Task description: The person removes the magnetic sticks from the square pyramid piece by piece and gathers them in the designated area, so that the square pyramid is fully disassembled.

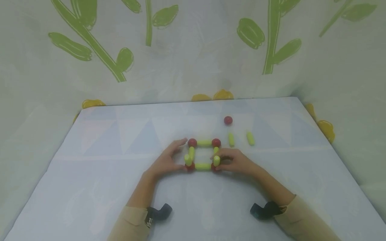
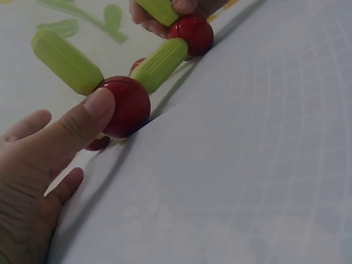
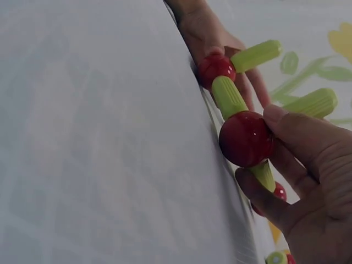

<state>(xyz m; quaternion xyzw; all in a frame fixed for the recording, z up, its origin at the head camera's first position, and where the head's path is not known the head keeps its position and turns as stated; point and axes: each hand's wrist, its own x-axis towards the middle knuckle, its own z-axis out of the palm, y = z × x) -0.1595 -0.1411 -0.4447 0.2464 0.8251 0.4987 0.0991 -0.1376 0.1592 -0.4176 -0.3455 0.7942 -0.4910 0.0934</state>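
Observation:
Red balls and yellow-green rods form a square frame on the table. Upright rods stand on its two near balls, a left rod [image 1: 188, 160] and a right rod [image 1: 216, 160]. My left hand [image 1: 166, 159] lies along the frame's left side, thumb pressing the near left ball [image 2: 129, 110]. Its spread fingers reach toward the far left ball [image 1: 192, 143]. With thumb and fingers, my right hand [image 1: 236, 162] grips the near right ball [image 3: 246, 140] beside its upright rod. A front rod [image 1: 203, 166] joins these two near balls.
Behind the frame, toward the right, lie a loose red ball [image 1: 228, 120] and two loose rods, one nearer [image 1: 231, 139] and one further right [image 1: 250, 138]. A wall cloth [image 1: 193, 67] with leaf prints rises past the far table edge. Dark wrist cameras sit on both cuffs.

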